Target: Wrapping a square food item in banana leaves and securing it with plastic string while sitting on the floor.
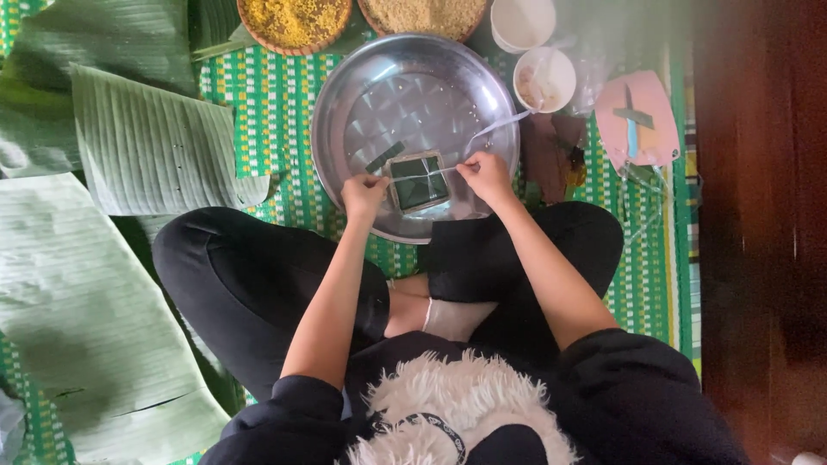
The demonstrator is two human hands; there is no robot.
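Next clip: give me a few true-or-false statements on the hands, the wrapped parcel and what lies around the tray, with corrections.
1. Both hands, left hand and right hand, pinch a string across the leaf parcel. True.
2. The parcel lies on the mat. False: it lies in the metal tray.
3. Big green leaves lie to the person's left. True.
4. The two white cups stand to the person's left of the tray. False: they stand at its upper right.
5. A basket of yellow grain sits beyond the tray. True.
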